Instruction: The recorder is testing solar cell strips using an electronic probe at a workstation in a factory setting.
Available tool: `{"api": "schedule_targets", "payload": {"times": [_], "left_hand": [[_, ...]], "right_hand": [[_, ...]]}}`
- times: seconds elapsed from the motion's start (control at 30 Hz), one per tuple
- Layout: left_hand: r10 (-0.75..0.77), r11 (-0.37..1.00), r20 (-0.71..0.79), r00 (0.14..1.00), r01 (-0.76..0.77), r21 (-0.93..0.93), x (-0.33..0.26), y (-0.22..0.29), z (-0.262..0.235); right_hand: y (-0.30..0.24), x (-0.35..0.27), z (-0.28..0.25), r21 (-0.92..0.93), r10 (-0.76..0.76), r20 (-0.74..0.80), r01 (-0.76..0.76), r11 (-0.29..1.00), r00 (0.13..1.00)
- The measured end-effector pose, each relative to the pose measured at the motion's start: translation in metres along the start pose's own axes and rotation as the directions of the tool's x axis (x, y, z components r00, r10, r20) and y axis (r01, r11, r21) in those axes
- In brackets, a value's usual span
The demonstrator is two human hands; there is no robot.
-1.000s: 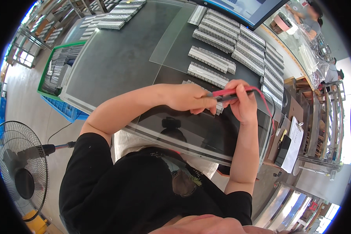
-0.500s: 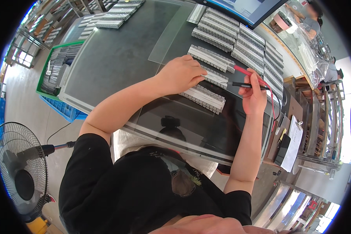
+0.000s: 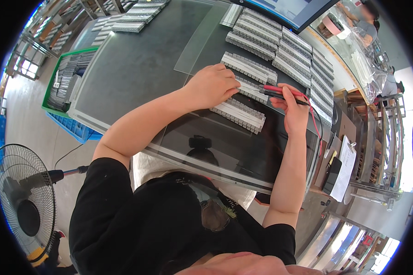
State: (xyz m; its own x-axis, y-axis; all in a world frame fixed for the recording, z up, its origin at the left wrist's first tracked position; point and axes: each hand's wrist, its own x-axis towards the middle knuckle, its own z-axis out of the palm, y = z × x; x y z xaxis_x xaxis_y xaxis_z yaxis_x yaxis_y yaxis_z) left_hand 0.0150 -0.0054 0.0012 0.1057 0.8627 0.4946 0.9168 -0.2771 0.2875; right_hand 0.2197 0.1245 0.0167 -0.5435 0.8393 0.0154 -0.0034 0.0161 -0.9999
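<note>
In my right hand (image 3: 290, 109) are a red test probe (image 3: 280, 89) and a black test probe (image 3: 276, 95), held side by side like pens. Their tips point left at the right end of a grey-and-white segmented strip (image 3: 252, 90); whether they touch it is too small to tell. The fingers of my left hand (image 3: 214, 85) are curled and pinched at that strip's left end, covering it. One similar strip (image 3: 248, 67) lies just beyond, another segmented strip (image 3: 240, 114) just nearer to me. A red lead (image 3: 317, 123) hangs from the probes.
Rows of similar strips (image 3: 294, 57) fill the back right of the dark glossy table (image 3: 137, 68), below a monitor (image 3: 289, 11). A green crate (image 3: 48, 94) stands left, a fan (image 3: 25, 201) lower left. A clipboard (image 3: 346, 167) and phone (image 3: 332, 176) lie right. People are far right.
My right hand has moved slightly left, bringing the probes over the strip's right end. The two probes, spread apart before, are now close together. My left hand has barely shifted.
</note>
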Motion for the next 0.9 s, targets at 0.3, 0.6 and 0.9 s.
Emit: {"api": "schedule_targets", "payload": {"times": [0.3, 0.6, 0.9], "left_hand": [[-0.034, 0.999, 0.062, 0.997, 0.033, 0.012, -0.001, -0.001, 0.004], [0.063, 0.997, -0.04, 0.997, -0.061, 0.045, 0.002, -0.009, 0.01], [0.079, 0.993, -0.043, 0.996, -0.075, 0.092, 0.003, -0.01, 0.011]], "right_hand": [[0.008, 0.006, -0.006, 0.04, 0.097, 0.085, -0.101, 0.994, 0.992], [0.01, 0.011, -0.007, 0.051, 0.123, 0.153, -0.133, 0.99, 0.981], [0.011, 0.016, -0.009, 0.063, 0.133, 0.191, -0.147, 0.987, 0.973]]}}
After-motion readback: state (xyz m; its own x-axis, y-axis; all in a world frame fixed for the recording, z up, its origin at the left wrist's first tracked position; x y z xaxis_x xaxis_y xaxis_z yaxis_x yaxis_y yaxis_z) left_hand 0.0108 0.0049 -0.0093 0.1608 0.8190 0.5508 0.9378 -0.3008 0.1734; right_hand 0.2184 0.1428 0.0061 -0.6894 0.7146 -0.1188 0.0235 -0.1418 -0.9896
